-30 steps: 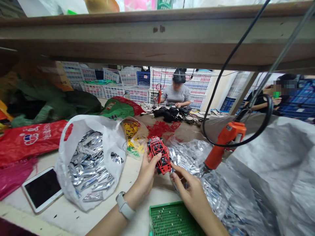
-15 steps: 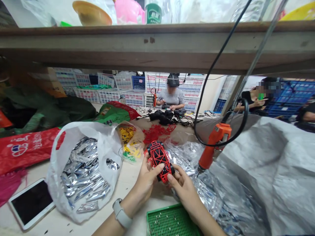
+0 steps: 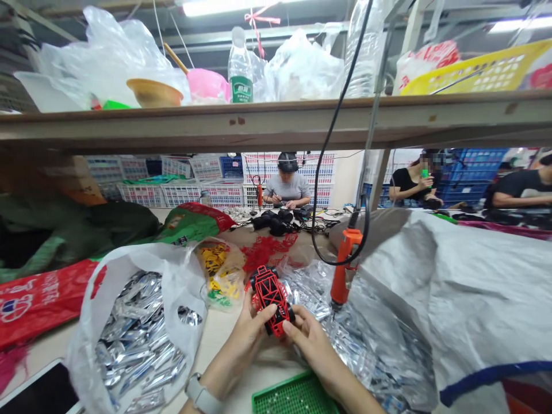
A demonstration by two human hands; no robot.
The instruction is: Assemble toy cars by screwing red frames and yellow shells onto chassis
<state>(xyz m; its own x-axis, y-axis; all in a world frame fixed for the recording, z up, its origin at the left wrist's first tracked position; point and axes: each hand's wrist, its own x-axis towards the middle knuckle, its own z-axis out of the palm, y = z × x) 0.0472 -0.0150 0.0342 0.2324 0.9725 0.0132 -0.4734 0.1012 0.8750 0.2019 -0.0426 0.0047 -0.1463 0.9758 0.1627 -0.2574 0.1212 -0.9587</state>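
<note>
Between both hands is a toy car [image 3: 271, 296] with a red lattice frame and black wheels, held up above the table. My left hand [image 3: 250, 319] is closed round its left side, thumb lying across the frame. On the near right end, my right hand [image 3: 307, 333] grips with thumb and fingers. Just below the hands a green basket [image 3: 297, 397] contains small metal bits, too small to name. An orange electric screwdriver [image 3: 345, 267] hangs on a black cable to the right of the car, its tip above clear bags of silvery parts.
At left stands a white plastic bag [image 3: 81, 333] full of shiny silver parts, beside a tablet [image 3: 41, 394]. Yellow and green pieces [image 3: 219, 276] lie in a clear bag. A shelf [image 3: 194, 129] crosses overhead. A large white sack [image 3: 474, 299] fills the right. Co-workers [image 3: 288, 187] sit beyond.
The view has tilted up and turned slightly right, showing more of the shelf top. Both hands keep hold of the toy car, with little change in grip.
</note>
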